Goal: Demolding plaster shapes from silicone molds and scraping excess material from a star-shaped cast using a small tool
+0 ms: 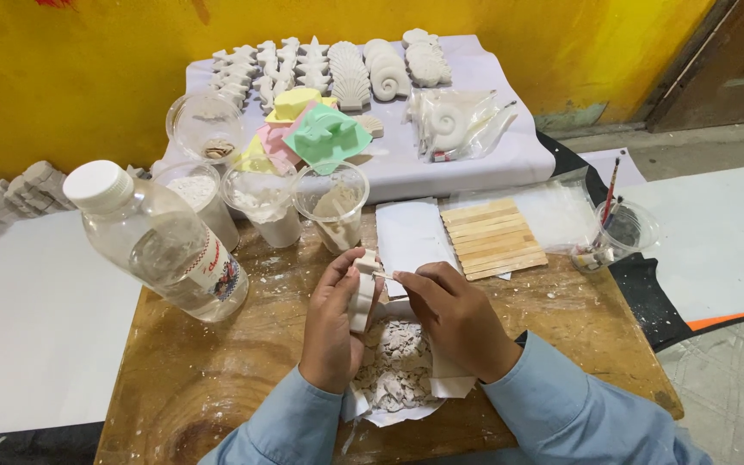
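My left hand (331,323) grips a white plaster cast figure (363,293) upright over a sheet of paper (389,409) heaped with white plaster shavings (398,366). My right hand (454,314) pinches a thin wooden stick (387,275) whose tip touches the upper part of the figure. Both hands are close together at the middle of a worn wooden board (217,370).
A clear plastic bottle (161,241) with a white cap leans at left. Several plastic cups (331,202) with white powder stand behind the hands. Flat wooden sticks (492,237), a cup with brushes (617,228), coloured moulds (325,138) and rows of plaster casts (346,69) lie beyond.
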